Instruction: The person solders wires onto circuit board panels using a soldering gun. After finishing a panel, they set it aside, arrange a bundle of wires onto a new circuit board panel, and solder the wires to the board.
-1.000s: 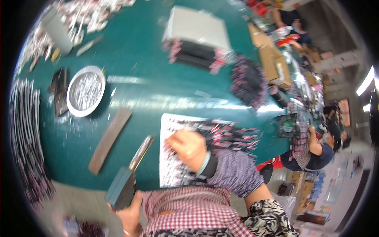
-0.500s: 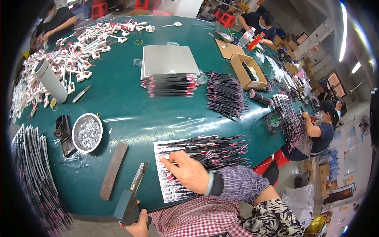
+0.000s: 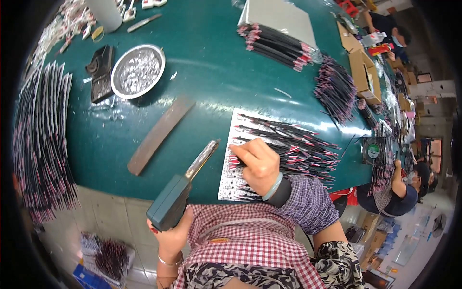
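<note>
My left hand is wrapped round the grip of a dark green soldering gun. Its long metal tip points up and right, just short of a white board sheet. Rows of black wires with red and pink ends lie across that sheet and fan out to the right. Over the sheet's left part is my right hand, thumb and forefinger pinched together near the left edge. Whatever sits between those fingertips is too small to make out, and the hand covers some of the wires.
Left of the gun lie a flat brown strip, a metal bowl of silvery scraps and a black box. Wired sheets hang over the left edge. Farther off are stacked boards, wire bundles and a cardboard box. Co-workers sit at right.
The whole view has shifted, so the table sits higher and farther right in the picture. My right fingertips have moved nearer to me along the sheet's left edge. The soldering gun stays in my left hand.
</note>
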`<state>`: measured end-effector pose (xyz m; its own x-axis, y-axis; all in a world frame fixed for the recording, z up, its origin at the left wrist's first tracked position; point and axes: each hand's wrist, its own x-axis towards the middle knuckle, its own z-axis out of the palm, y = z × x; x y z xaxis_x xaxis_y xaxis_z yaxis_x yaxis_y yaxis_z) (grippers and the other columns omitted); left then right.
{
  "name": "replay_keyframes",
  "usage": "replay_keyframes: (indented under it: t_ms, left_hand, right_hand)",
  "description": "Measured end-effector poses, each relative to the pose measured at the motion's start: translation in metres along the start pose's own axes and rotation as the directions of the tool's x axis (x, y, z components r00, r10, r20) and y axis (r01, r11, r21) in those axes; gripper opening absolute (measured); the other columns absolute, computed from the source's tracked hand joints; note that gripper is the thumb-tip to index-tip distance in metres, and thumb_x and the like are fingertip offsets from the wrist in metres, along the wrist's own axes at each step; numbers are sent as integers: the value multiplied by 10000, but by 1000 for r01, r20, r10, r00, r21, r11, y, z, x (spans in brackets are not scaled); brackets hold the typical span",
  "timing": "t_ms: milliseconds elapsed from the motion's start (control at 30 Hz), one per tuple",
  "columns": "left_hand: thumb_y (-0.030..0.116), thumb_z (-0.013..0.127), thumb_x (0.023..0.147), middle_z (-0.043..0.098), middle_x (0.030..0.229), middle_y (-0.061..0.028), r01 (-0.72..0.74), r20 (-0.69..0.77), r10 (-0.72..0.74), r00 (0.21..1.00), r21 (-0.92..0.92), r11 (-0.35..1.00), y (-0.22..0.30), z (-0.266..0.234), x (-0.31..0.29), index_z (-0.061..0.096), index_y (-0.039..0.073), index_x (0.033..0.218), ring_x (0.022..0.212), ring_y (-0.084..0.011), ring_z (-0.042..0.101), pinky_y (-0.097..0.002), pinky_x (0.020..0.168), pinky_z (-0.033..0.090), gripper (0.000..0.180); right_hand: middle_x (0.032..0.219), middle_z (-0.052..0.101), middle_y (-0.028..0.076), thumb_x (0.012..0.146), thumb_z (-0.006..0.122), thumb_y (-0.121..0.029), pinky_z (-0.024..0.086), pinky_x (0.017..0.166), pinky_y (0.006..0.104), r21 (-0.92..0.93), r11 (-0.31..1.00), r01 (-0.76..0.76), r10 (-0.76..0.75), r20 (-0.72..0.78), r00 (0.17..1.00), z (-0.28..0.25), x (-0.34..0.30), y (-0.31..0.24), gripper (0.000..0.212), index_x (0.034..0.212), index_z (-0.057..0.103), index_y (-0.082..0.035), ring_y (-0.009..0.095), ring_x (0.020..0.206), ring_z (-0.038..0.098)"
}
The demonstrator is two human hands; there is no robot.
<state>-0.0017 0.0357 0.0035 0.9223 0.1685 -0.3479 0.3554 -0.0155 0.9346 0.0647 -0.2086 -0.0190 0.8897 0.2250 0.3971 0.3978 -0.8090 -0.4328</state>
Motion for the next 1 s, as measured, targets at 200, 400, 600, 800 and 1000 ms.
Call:
replay_keyframes:
  t_ms: [200, 400, 600, 800, 1000]
  left_hand:
    - [18, 763, 746, 718, 847, -85, -127, 52, 123, 991, 94, 987, 0, 3, 3, 709, -39, 915, 690, -139, 657, -274, 634, 516, 186]
    - [-10, 738, 735, 701, 825, -98, -306, 139, 278, 950, 258, 916, -4, 2, 5, 700, -43, 896, 647, -171, 666, -285, 604, 513, 169]
    - [-24, 716, 739, 691, 837, -121, -231, 166, 206, 964, 149, 961, -1, 6, 9, 683, -64, 922, 667, -184, 672, -286, 611, 516, 191]
    - [-29, 701, 738, 684, 839, -134, -183, 203, 142, 969, 199, 963, 4, 5, 10, 675, -72, 928, 685, -197, 673, -290, 634, 522, 196]
    - [-16, 701, 729, 677, 836, -131, -173, 185, 130, 974, 240, 955, 2, 4, 6, 682, -66, 908, 660, -223, 668, -294, 626, 520, 187]
  right_hand:
    - [823, 612, 70, 612, 604, 60, 510, 632, 354, -5, 1000, 13, -13, 1, 1000, 2, 1, -3, 367, 963, 695, -1, 243, 734, 600]
    - [858, 640, 108, 553, 568, 122, 507, 644, 377, 23, 999, -23, 22, 12, 1000, 3, -3, -4, 460, 979, 698, 8, 287, 747, 604]
    - [851, 630, 108, 549, 574, 113, 507, 638, 375, -1, 1000, -22, 22, 26, 999, 2, -3, -3, 460, 981, 694, 12, 282, 749, 604]
    - [852, 626, 105, 551, 580, 105, 506, 633, 373, -13, 1000, -8, 8, 27, 1000, 3, -3, -2, 459, 986, 693, 9, 278, 754, 605]
    - [851, 627, 105, 556, 586, 105, 505, 631, 372, -26, 1000, -11, 12, 41, 999, 2, -1, -3, 454, 985, 697, 7, 277, 754, 607]
